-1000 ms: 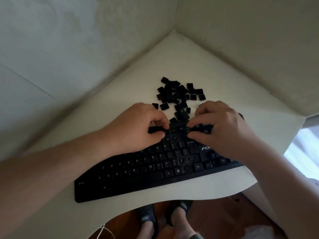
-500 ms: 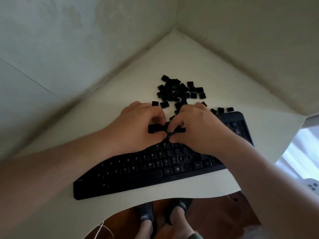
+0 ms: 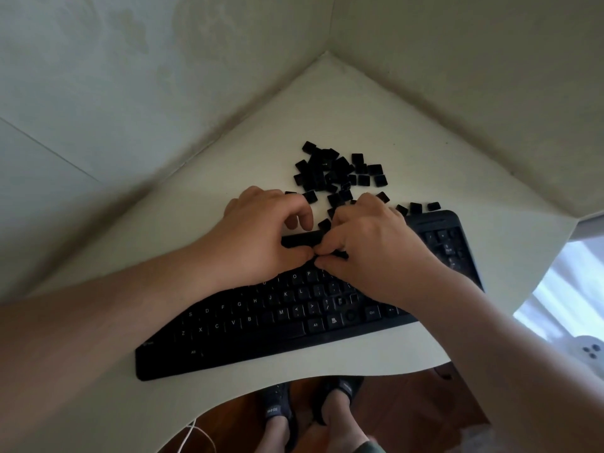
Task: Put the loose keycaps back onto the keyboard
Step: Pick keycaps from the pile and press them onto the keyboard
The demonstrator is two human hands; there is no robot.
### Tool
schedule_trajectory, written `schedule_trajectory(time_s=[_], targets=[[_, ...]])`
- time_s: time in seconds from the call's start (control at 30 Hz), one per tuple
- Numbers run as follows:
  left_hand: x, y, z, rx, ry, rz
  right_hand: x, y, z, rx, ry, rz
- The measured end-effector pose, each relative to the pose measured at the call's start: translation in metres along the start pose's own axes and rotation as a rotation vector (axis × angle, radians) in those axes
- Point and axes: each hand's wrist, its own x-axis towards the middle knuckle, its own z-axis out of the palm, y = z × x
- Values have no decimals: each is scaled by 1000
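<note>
Right hand (image 3: 376,243) shifted left; fingers (image 3: 327,246) seemingly pinch keycap (image 3: 302,239) (top row).

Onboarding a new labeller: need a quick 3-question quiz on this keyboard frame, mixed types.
1. True or false: the pile of loose keycaps lies beyond the keyboard, toward the wall corner.
2. Where do the left hand and right hand meet? A) spacebar B) top rows C) number pad
3. Fill in: below the table edge, the person's ____ show.

Key: 1 true; 2 B; 3 feet
</note>
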Motion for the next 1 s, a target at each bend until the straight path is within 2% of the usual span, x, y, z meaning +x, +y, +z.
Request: schedule_trajectory(time_s=[0.43, 0.63, 0.8, 1.0], targets=[[4, -4, 1, -21, -44, 6, 3, 10, 3, -102, 3, -224], [4, -6, -4, -112, 4, -20, -1, 47, -21, 14, 83, -78], [4, -1, -2, -100, -5, -15, -5, 32, -13, -4, -16, -170], [5, 3, 5, -74, -24, 10, 0, 23, -12, -38, -60, -171]])
